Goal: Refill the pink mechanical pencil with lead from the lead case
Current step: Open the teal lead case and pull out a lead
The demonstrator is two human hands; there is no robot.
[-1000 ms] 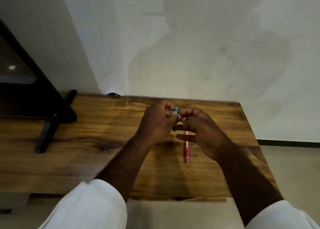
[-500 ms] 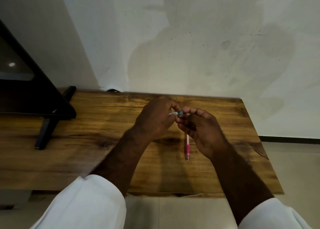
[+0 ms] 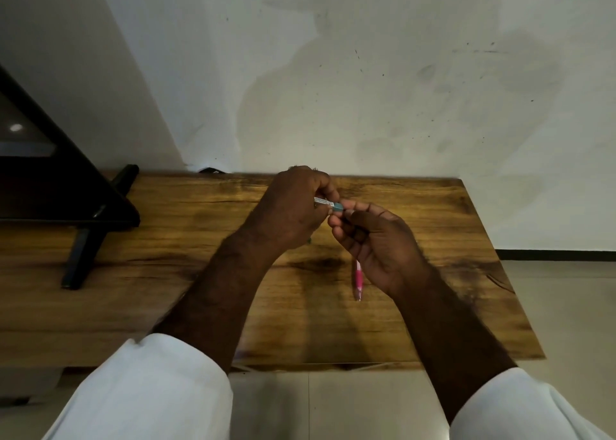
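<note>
Over the wooden table (image 3: 166,239), both hands pinch the lead case (image 3: 328,203); right hand (image 3: 383,243) half-hides the pink pencil (image 3: 358,281).

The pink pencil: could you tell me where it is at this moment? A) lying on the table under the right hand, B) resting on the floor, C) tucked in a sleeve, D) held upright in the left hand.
A: the pencil lies flat on the table, its far end hidden under the right hand, while the left hand holds the lead case.
</note>
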